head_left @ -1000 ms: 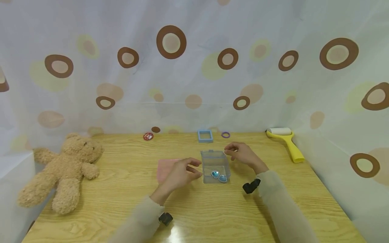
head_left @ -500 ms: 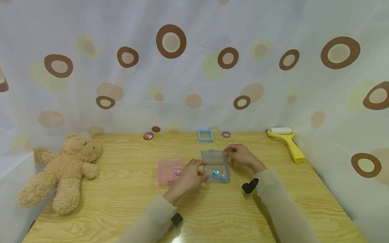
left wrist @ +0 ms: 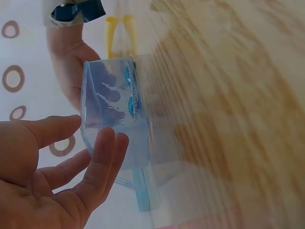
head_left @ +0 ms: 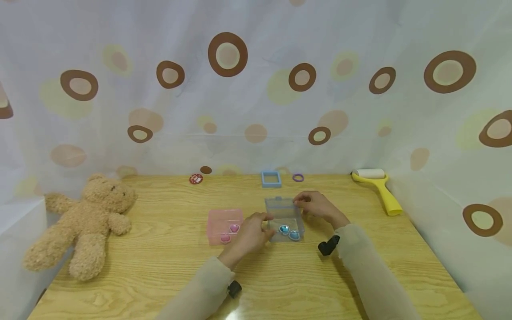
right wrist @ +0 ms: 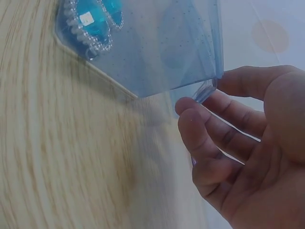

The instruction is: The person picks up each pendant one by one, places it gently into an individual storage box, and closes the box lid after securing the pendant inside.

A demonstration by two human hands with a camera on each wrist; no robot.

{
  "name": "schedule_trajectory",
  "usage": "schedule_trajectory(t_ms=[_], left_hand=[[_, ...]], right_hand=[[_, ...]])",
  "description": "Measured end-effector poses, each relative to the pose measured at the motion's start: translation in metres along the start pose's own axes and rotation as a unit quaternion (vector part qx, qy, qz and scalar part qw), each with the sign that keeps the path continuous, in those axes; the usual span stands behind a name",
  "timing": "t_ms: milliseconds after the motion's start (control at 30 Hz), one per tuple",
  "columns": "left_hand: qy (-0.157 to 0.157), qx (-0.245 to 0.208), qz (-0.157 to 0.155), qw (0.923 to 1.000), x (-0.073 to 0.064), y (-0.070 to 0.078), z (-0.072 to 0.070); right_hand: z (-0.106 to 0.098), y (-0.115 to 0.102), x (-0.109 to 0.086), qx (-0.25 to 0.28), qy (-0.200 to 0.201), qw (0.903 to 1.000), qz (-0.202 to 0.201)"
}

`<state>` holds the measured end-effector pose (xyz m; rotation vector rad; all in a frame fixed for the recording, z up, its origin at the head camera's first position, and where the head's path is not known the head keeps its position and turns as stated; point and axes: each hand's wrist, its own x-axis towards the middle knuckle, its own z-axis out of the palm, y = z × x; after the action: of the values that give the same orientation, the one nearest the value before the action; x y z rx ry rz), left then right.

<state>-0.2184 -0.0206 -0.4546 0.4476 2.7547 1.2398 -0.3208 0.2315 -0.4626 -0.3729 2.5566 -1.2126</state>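
Observation:
A clear blue plastic box stands on the table with its lid raised. Inside lie two blue gems with beaded rims, one blue gem beside another blue gem. At the box's left side is my left hand, its thumb and fingers apart, fingertips right at the box wall in the left wrist view. My right hand pinches the lid's right corner; the right wrist view shows the thumb at the lid's edge and bent fingers beside the small clasp.
Left of the blue box, a pink clear box holds two pink gems. Along the back lie a red round badge, a blue square frame and a purple ring. A teddy bear lies left, a yellow-handled roller right.
My left hand has moved right, from over the pink box to the blue box's left side, uncovering the pink gems. My right hand has shifted slightly left onto the lid's corner.

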Motion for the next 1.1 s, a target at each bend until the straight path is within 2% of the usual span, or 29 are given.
schedule_trajectory(t_ms=[333,533,767,1000,1100], left_hand=[[0.010,0.009,0.004,0.9999,0.002,0.001,0.000],[0.007,0.008,-0.006,0.9999,0.001,0.001,0.000],[0.002,-0.004,-0.014,0.9999,0.000,0.001,-0.001],[0.003,-0.010,-0.020,0.9997,0.000,0.002,-0.002],[0.003,-0.015,-0.023,0.9996,0.000,0.003,-0.002]], right_hand=[[-0.001,-0.006,-0.001,-0.004,0.043,0.9987,-0.028],[-0.005,-0.007,-0.002,0.022,0.059,0.9976,-0.028],[-0.009,-0.010,-0.007,0.026,0.059,0.9972,-0.037],[-0.015,-0.021,-0.018,0.071,0.053,0.9954,-0.038],[-0.017,-0.022,-0.021,0.091,0.039,0.9941,-0.045]])
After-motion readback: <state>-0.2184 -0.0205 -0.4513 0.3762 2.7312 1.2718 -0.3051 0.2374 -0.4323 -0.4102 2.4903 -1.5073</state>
